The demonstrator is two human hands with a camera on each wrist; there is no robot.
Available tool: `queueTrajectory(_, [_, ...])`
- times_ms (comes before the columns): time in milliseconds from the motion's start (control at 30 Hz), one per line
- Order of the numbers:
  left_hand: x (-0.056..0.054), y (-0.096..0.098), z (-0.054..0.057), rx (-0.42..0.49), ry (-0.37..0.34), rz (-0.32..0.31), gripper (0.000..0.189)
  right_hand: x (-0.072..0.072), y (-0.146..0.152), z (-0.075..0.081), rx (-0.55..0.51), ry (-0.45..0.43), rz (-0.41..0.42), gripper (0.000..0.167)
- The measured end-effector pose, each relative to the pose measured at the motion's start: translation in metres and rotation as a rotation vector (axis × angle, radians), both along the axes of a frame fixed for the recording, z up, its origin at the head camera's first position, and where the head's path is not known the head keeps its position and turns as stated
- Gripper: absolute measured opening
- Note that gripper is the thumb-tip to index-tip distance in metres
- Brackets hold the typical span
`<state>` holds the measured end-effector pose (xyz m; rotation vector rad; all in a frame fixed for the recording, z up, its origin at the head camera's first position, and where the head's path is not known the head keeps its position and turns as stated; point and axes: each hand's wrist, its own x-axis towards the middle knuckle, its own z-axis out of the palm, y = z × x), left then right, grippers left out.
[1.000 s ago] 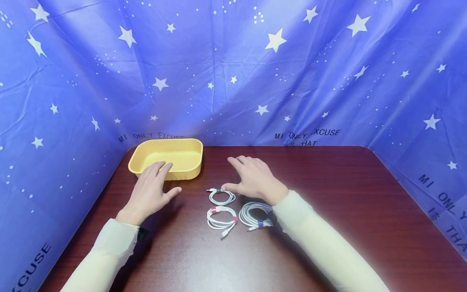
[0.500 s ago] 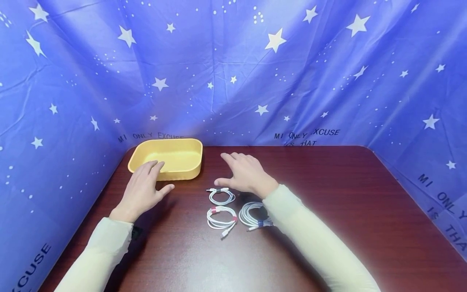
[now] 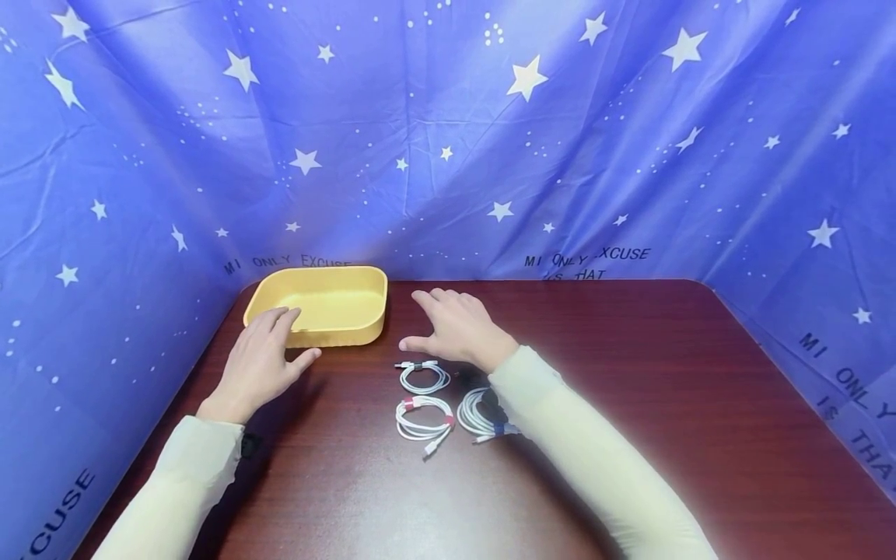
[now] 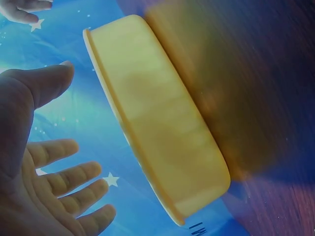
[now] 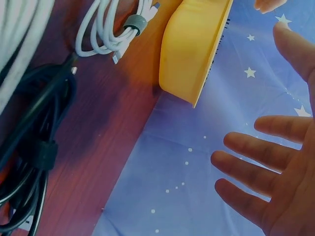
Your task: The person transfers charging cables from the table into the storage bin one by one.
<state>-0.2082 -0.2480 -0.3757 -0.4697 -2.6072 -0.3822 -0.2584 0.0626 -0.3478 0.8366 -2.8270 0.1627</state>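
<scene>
My left hand (image 3: 257, 364) hovers at the near left side of a yellow plastic bin (image 3: 339, 337), fingers spread. The left wrist view shows a gap between this hand and the bin wall (image 4: 157, 118). My right hand (image 3: 458, 330) is held in the air right of the bin, fingers extended, holding nothing. Below it lies a small coiled white cable with a black tie (image 3: 418, 365). Nearer is a coiled white cable with red ties (image 3: 425, 428). A thicker white coil with a blue tie (image 3: 476, 420) is partly behind my right sleeve. A black coiled cable (image 5: 42, 155) shows in the right wrist view.
The dark reddish wooden table (image 3: 392, 498) has its far edge against a blue star-printed cloth (image 3: 420, 155). The cloth also closes off the left and right sides. The bin stands at the table's far left corner.
Both hands have shifted left and slightly away from me, the right one moving past the small white cable towards the bin. The cables and the bin stay in place.
</scene>
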Motion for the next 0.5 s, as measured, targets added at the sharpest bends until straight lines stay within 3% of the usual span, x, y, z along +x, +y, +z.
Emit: queueTrajectory(500, [-0.006,-0.01,-0.001,-0.011,0.015,0.014,0.07,-0.005,-0.022,-0.002,-0.022,-0.074,0.018,0.086])
